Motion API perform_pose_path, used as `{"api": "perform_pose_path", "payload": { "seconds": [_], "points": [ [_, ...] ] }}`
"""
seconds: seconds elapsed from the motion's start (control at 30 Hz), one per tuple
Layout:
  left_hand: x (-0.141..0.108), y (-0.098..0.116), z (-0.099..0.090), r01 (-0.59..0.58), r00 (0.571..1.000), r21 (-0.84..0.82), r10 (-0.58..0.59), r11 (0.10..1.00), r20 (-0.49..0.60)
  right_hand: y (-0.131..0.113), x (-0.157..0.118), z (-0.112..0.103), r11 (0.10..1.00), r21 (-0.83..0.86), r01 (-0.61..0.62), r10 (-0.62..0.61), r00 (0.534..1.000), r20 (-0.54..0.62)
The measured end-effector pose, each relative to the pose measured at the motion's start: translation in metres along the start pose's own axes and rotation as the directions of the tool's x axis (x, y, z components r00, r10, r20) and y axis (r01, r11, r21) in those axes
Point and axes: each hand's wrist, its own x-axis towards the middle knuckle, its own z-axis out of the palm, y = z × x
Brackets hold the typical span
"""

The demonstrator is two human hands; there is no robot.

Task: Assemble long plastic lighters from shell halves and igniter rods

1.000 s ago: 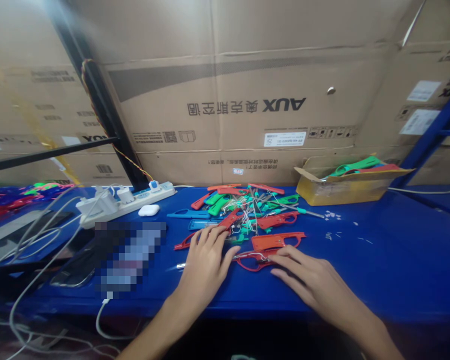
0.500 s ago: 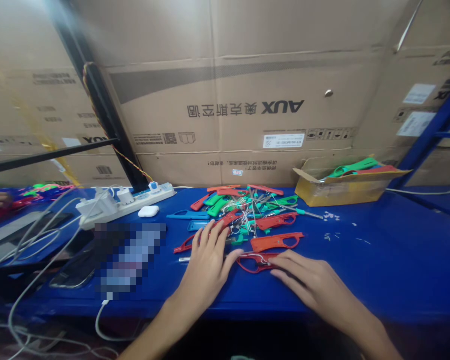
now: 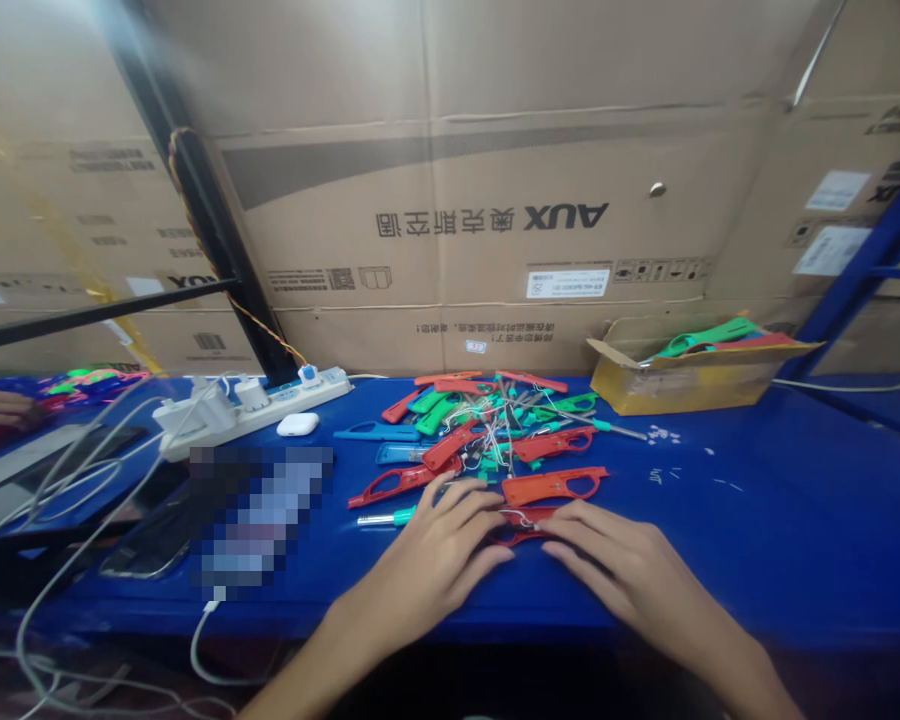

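In the head view a red lighter casing lies at the table's front, with thin white wires inside it. My right hand grips its right end between thumb and fingers. Bent over its left part, my left hand has thumb and fingers closed on it, hiding much of it. A metal lighter tube with a teal collar sticks out to the left from under my left hand. Just behind lie an orange casing half and a red casing half.
A pile of lighter parts spreads behind my hands. A yellow carton holds green and red casings at the back right. On the left are a power strip, a white earbud case, phones and cables. A co-worker's hand shows at far left.
My left hand has drawn back from the pile toward the front and right, onto the red lighter casing. The teal collar now shows. My right hand has stayed on the casing's right end.
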Motion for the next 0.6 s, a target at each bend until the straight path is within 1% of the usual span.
{"api": "perform_pose_path", "payload": {
  "seconds": [0.2,0.3,0.37,0.43,0.47,0.5,0.53,0.57,0.6],
  "points": [
    [0.003,0.001,-0.001,0.033,0.999,0.012,-0.034,0.999,0.005,0.001,-0.001,0.0,1.0,-0.006,0.008,-0.008,1.0,-0.001],
    [0.005,-0.004,-0.012,0.03,1.0,0.034,-0.03,0.999,-0.001,0.002,-0.002,0.001,1.0,-0.023,0.011,-0.011,1.0,-0.024],
    [0.004,-0.02,-0.029,0.059,0.998,0.083,-0.057,0.995,-0.022,0.002,-0.002,0.001,0.999,-0.031,0.016,-0.017,0.999,-0.033],
    [-0.002,-0.049,-0.052,0.165,0.986,0.176,-0.155,0.971,-0.067,0.002,-0.002,0.0,0.999,-0.028,0.022,-0.023,0.999,-0.031],
    [-0.007,-0.067,-0.065,0.26,0.966,0.232,-0.254,0.937,-0.056,0.002,-0.001,0.0,0.999,-0.025,0.023,-0.023,0.999,-0.025],
    [-0.012,-0.087,-0.078,0.34,0.936,0.294,-0.352,0.893,-0.011,0.002,-0.001,0.0,1.0,-0.023,0.022,-0.022,1.0,-0.018],
    [-0.018,-0.108,-0.09,0.43,0.878,0.365,-0.476,0.826,0.043,0.002,-0.001,0.0,1.0,-0.021,0.02,-0.02,1.0,-0.014],
    [-0.024,-0.128,-0.101,0.526,0.786,0.435,-0.613,0.731,0.078,0.002,0.0,0.0,1.0,-0.021,0.018,-0.018,1.0,-0.011],
    [-0.028,-0.146,-0.11,0.572,0.731,0.463,-0.677,0.677,0.085,0.002,-0.001,0.0,1.0,-0.022,0.018,-0.018,1.0,-0.01]
  ]
}}
